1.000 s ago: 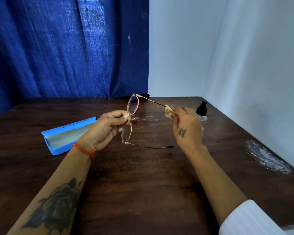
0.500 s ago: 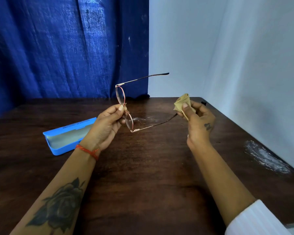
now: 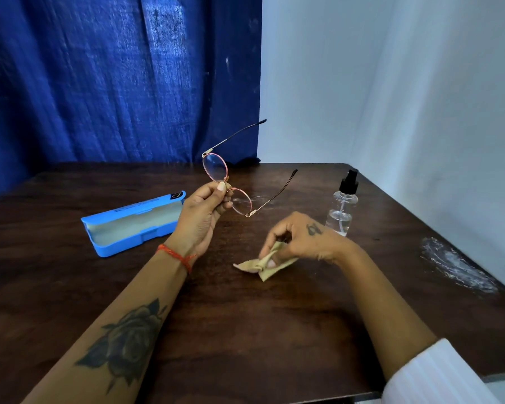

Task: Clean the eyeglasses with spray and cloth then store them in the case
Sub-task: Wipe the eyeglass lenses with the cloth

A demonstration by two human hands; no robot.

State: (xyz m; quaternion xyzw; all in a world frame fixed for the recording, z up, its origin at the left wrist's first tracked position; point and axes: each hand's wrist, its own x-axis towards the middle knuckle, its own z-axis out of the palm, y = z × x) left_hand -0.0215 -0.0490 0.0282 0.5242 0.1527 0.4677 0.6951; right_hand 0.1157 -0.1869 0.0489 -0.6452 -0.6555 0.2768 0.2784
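Observation:
My left hand (image 3: 200,212) pinches the pink-rimmed eyeglasses (image 3: 216,167) at the bridge and holds them up over the table, temples unfolded and pointing right. My right hand (image 3: 301,240) is low on the dark wooden table (image 3: 245,330), its fingers curled round a crumpled beige cloth (image 3: 261,265) that touches the tabletop. An open blue glasses case (image 3: 129,225) lies to the left of my left hand. A clear spray bottle (image 3: 343,204) with a black pump stands upright just behind my right hand.
A blue curtain (image 3: 114,83) hangs behind the table and white walls (image 3: 420,97) close the back right and right side. A crinkled piece of clear plastic (image 3: 455,265) lies near the table's right edge.
My right hand has left the eyeglasses' temple and come down to the table with the cloth, uncovering the spray bottle. My left hand has turned the glasses slightly and kept them raised.

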